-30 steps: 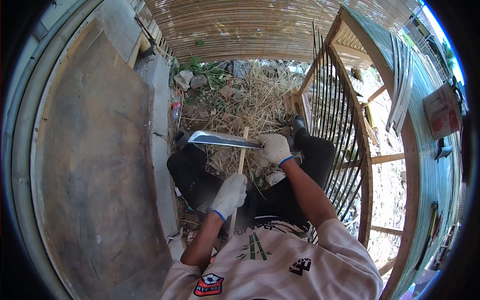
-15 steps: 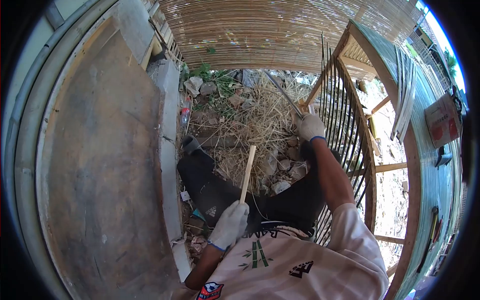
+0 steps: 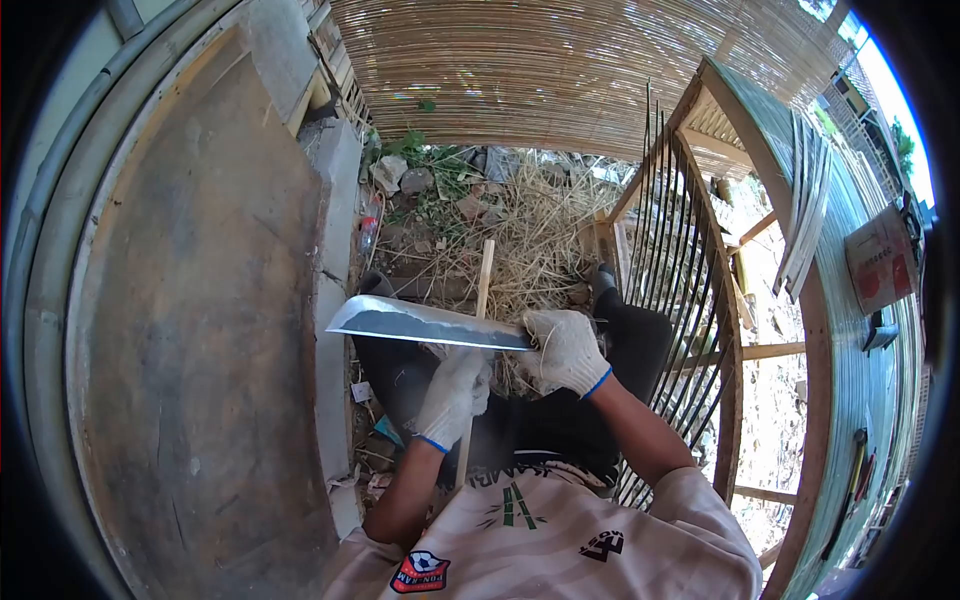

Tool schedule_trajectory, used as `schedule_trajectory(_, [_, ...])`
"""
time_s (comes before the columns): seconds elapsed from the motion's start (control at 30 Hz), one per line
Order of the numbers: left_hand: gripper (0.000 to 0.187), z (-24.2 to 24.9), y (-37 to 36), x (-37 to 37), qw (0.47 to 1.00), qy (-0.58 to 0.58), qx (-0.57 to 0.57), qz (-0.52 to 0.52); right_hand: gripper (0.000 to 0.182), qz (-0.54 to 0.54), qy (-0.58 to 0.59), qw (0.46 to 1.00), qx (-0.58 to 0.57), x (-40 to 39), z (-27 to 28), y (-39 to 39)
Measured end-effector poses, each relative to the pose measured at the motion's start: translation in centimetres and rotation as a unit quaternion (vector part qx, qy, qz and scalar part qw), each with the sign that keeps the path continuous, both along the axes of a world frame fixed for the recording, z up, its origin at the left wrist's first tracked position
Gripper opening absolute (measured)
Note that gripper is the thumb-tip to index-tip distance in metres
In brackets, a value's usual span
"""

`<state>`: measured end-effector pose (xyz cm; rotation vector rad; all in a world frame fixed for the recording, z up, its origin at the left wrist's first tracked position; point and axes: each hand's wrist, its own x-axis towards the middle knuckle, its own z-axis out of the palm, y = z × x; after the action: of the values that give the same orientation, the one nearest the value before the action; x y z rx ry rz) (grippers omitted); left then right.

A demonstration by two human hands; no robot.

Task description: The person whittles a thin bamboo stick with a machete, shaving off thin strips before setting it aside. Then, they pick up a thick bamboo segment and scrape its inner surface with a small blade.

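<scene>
Both hands wear pale knitted gloves with blue cuffs. My right hand (image 3: 565, 350) is closed on the handle end of a wide-bladed machete (image 3: 430, 325), whose blade points left across my lap. My left hand (image 3: 456, 392) is closed around a thin pale bamboo strip (image 3: 485, 278), just below the blade. The strip stands nearly upright in view, its upper part passing behind the blade and its lower end near my shirt. Whether the edge touches the strip cannot be made out.
A large brown board (image 3: 200, 300) fills the left side beside a concrete edge (image 3: 335, 370). Straw (image 3: 545, 225) and rubble cover the ground ahead. Dark rods (image 3: 690, 260) in a wooden frame stand at the right, near a green surface (image 3: 860, 370) holding a box (image 3: 880, 260).
My right hand has come in from the upper right, bringing the machete across in front of me. My left hand has moved up along the strip, which now extends below it too.
</scene>
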<state>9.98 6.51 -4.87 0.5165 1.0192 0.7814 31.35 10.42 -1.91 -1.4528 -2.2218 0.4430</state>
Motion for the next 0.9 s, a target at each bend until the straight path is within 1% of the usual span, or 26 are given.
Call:
schedule_trajectory(0.03, [0.018, -0.6, 0.3, 0.0, 1.000, -0.002, 0.002, 0.004, 0.025, 0.004, -0.002, 1.000, 0.002, -0.3, 0.3, -0.5])
schedule_trajectory(0.1, [0.013, -1.3, 0.7, -0.2, 0.997, 0.047, -0.017, 0.064, 0.029, 0.025, 0.029, 0.997, -0.067, -0.9, 0.7, -1.4])
schedule_trajectory(0.13, [0.012, -1.2, 0.7, -0.1, 0.994, 0.025, -0.021, 0.100, 0.028, 0.034, 0.027, 0.993, -0.108, -1.3, 1.8, -2.0])
schedule_trajectory(0.17, [0.012, -1.0, 0.8, -0.2, 0.994, 0.026, -0.022, 0.102, 0.028, 0.036, 0.027, 0.993, -0.109, -1.9, 1.5, -2.5])
schedule_trajectory(0.2, [0.012, -0.7, 1.0, -0.4, 0.994, 0.015, -0.031, 0.106, 0.028, 0.034, 0.139, 0.978, -0.155, -2.6, 1.2, -3.0])
schedule_trajectory(0.23, [0.012, -0.5, 1.2, -0.5, 0.993, 0.003, -0.037, 0.108, 0.029, 0.030, 0.248, 0.948, -0.197, -3.0, 0.9, -3.2])
schedule_trajectory(0.27, [0.012, -0.4, 1.2, -0.5, 0.994, 0.002, -0.035, 0.107, 0.037, 0.022, 0.266, 0.920, -0.287, -3.1, 0.7, -3.2])
schedule_trajectory(0.3, [0.011, -0.3, 1.2, -0.6, 0.994, -0.006, -0.021, 0.106, 0.037, 0.022, 0.266, 0.921, -0.285, -3.4, 0.1, -3.2])
schedule_trajectory(0.37, [0.013, -0.2, 1.2, -0.8, 0.994, -0.010, -0.006, 0.108, 0.042, -0.022, 0.344, 0.889, -0.300, -4.0, -1.7, -3.1])
schedule_trajectory(0.4, [0.013, -0.1, 1.3, -0.8, 0.993, -0.013, -0.012, 0.113, 0.042, -0.021, 0.346, 0.889, -0.301, -4.4, -2.5, -2.9])
schedule_trajectory(0.47, [0.015, 0.2, 1.2, -0.4, 0.993, -0.016, -0.017, 0.114, 0.049, -0.032, 0.340, 0.919, -0.199, -4.7, -3.9, -2.4])
schedule_trajectory(0.5, [0.015, 0.7, 1.1, -0.1, 0.994, -0.019, -0.017, 0.110, 0.049, -0.035, 0.341, 0.919, -0.197, -4.6, -5.4, -2.0])
schedule_trajectory(0.57, [0.016, 0.9, 1.0, 0.0, 0.995, -0.022, -0.013, 0.101, 0.063, -0.051, 0.256, 0.965, -0.033, -4.4, -7.7, -0.9])
schedule_trajectory(0.6, [0.017, 0.7, 0.9, 0.0, 0.993, -0.066, -0.030, 0.088, 0.063, -0.054, 0.256, 0.965, -0.029, -4.2, -6.8, -0.6])
schedule_trajectory(0.63, [0.019, 0.6, 0.9, 0.0, 0.990, -0.109, -0.047, 0.075, 0.070, -0.087, 0.173, 0.980, -0.054, -4.0, -5.1, -0.3])
schedule_trajectory(0.67, [0.019, 0.6, 0.9, 0.1, 0.990, -0.110, -0.047, 0.072, 0.076, -0.118, 0.087, 0.986, -0.080, -3.6, -3.7, 0.0])
schedule_trajectory(0.7, [0.020, 0.6, 0.8, 0.3, 0.988, -0.131, -0.052, 0.069, 0.076, -0.119, 0.086, 0.986, -0.080, -3.3, -3.0, 0.5])
schedule_trajectory(0.77, [0.021, 0.8, 0.7, 0.3, 0.984, -0.152, -0.059, 0.069, 0.082, -0.114, -0.007, 0.992, -0.062, -2.8, -1.9, 1.3])
schedule_trajectory(0.8, [0.021, 1.1, 0.7, 0.3, 0.985, -0.153, -0.057, 0.061, 0.082, -0.099, -0.027, 0.994, -0.024, -2.4, -1.5, 1.5])
schedule_trajectory(0.83, [0.021, 1.2, 0.7, 0.3, 0.985, -0.155, -0.055, 0.053, 0.082, -0.098, -0.029, 0.994, -0.024, -2.0, -1.4, 1.8])
schedule_trajectory(0.9, [0.022, 0.8, 0.8, 0.1, 0.981, -0.179, -0.068, 0.039, 0.083, -0.082, -0.075, 0.994, 0.015, -1.5, -1.5, 2.5])
